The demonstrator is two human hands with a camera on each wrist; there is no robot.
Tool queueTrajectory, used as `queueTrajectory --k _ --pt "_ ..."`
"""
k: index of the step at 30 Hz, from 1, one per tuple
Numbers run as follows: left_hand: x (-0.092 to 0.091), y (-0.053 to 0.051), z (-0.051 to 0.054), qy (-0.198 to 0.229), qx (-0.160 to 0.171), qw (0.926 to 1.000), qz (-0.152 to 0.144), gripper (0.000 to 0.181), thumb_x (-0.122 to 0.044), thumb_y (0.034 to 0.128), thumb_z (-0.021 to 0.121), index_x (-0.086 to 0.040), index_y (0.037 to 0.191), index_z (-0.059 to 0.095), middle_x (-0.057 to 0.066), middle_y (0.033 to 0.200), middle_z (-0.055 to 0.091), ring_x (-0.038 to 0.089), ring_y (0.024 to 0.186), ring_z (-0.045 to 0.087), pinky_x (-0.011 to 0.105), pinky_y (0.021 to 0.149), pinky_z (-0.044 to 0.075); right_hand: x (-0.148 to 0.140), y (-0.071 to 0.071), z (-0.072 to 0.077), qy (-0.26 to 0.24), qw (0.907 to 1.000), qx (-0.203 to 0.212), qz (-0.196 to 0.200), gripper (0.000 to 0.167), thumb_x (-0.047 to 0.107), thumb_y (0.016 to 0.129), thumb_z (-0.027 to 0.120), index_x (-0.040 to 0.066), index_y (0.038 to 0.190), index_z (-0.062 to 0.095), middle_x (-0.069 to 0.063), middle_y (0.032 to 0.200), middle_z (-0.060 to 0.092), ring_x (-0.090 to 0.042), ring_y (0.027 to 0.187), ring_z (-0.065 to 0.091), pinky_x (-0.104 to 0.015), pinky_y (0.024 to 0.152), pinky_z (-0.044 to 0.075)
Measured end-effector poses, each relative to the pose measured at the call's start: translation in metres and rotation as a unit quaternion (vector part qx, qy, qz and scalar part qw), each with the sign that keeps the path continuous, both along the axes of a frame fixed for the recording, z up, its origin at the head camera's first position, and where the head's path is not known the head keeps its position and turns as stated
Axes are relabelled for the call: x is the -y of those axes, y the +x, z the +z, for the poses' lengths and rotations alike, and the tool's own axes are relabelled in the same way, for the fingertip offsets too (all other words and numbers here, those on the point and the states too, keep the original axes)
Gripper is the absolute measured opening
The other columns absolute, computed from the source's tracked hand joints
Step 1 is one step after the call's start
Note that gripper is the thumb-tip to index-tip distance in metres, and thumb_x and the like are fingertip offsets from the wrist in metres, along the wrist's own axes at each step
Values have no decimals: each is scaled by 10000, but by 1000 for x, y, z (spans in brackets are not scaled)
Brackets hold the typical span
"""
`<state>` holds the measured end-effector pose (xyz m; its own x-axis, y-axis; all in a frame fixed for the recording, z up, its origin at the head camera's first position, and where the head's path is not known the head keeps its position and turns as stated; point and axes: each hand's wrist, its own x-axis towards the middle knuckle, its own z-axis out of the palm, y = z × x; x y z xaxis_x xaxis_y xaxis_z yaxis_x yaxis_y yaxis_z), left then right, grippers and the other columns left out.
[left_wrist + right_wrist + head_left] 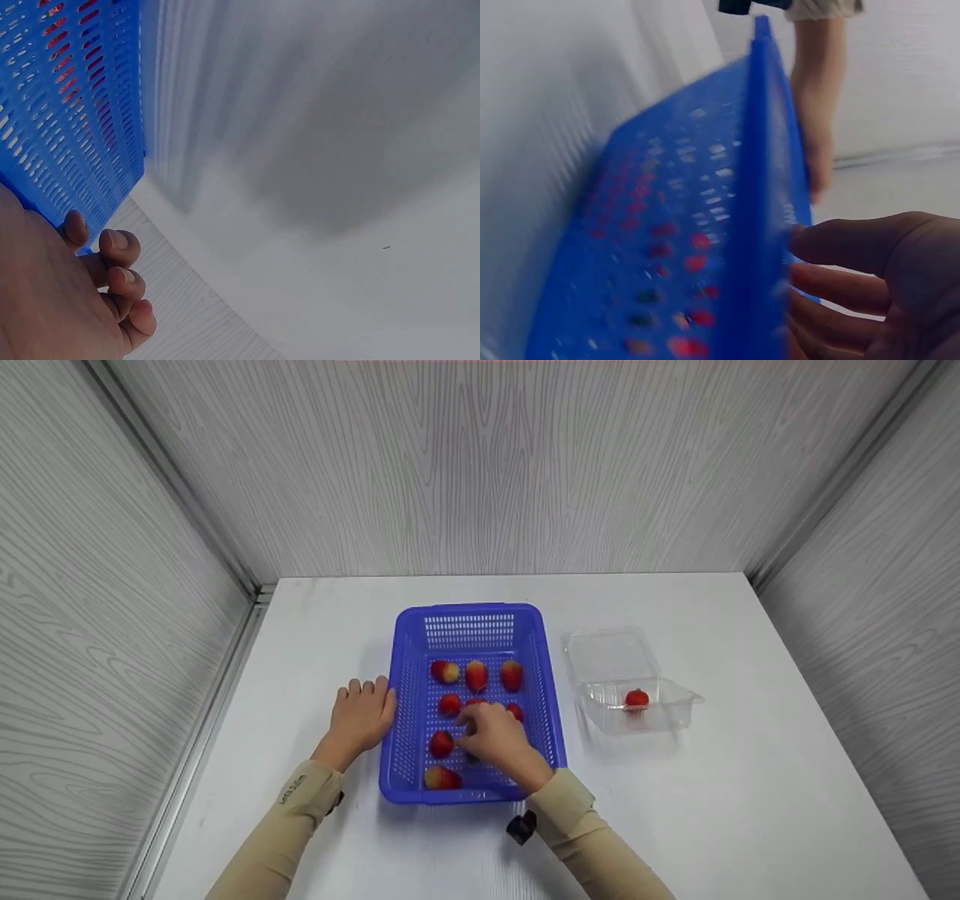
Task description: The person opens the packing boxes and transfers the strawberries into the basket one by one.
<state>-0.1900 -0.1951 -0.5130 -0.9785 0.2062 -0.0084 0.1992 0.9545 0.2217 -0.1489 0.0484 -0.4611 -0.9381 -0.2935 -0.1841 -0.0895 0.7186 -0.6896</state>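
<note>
A blue plastic basket [553, 712] holds several small red fruits, some with yellow ends, that look like strawberries [476, 676]. My right hand [496, 735] is inside it, above the fruits, thumb and forefinger bent with a gap between them. A dark piece [472, 758] shows partly under that hand. Beside the left rim is my left hand [362, 712], its thumb side touching the basket. In the left wrist view its fingers [124, 281] hang loosely curled outside the basket wall [71, 112]. The right wrist view is blurred, and the basket rim hides the right fingertips.
On the right stands a clear hinged plastic box [679, 709], lid laid back, with one small red fruit [637, 700] in it. Pale wood-grain panels enclose the white table [750, 780] at the back and both sides.
</note>
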Motion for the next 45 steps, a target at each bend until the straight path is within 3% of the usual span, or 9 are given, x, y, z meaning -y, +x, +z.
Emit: queueTrajectory --k 7,14,17,21,26,31,38,45 --pt "1 1 0 -21 82 10000 2 327 -290 1053 322 -4 1051 481 175 885 506 364 846 439 490 755 336 -58 -28 22 -204 9933 -1053 -424 139 138 851 755 33 942 741 -86 840 708 -202 720 636 -374 685 541" --pt "0 1 0 -7 53 10000 10 342 -295 1055 318 0 1069 490 184 911 522 367 854 441 493 765 339 -149 -66 29 -6 9691 -2009 -1430 143 169 866 676 49 887 752 -78 786 699 -234 681 610 -392 617 462" --pt "0 1 0 33 -19 10000 2 341 -293 1055 319 1 1053 492 185 905 525 372 852 443 495 763 340 -192 -80 21 229 9659 -2049 -1569 164 154 884 635 28 897 738 -108 809 696 -258 699 612 -396 624 456" --pt "0 1 -1 75 -129 9999 -28 322 -281 1052 332 -2 1016 488 177 866 516 370 825 443 494 746 342 -242 -89 2 543 9742 -1702 -1381 182 105 909 592 -27 944 713 -176 872 691 -314 776 626 -442 685 481" --pt "0 2 -1 130 -174 9997 -64 317 -276 1053 327 -8 983 481 171 837 510 366 801 442 492 729 348 -276 -83 -20 688 9859 -1101 -1060 201 35 902 594 -98 1026 678 -241 955 676 -381 885 628 -514 773 492" --pt "-1 1 2 141 -153 9998 -22 319 -276 1048 332 -1 994 484 175 843 505 366 800 437 494 728 343 -280 -72 -33 706 9896 -759 -999 241 42 897 621 -105 1084 661 -263 1051 657 -397 943 624 -525 812 493" --pt "0 1 2 126 -46 9999 -8 341 -287 1057 313 2 1037 492 184 886 517 373 836 442 502 758 347 -272 -54 -48 882 9864 -536 -1276 346 147 917 637 -56 1197 641 -264 1165 610 -372 952 610 -512 785 495" --pt "1 1 -1 160 -94 9998 -28 328 -282 1055 319 -4 1011 487 178 863 515 367 819 437 494 744 343 -262 -34 -65 977 9779 -790 -1671 330 206 923 661 -31 1152 668 -229 1129 627 -350 916 612 -510 750 485"
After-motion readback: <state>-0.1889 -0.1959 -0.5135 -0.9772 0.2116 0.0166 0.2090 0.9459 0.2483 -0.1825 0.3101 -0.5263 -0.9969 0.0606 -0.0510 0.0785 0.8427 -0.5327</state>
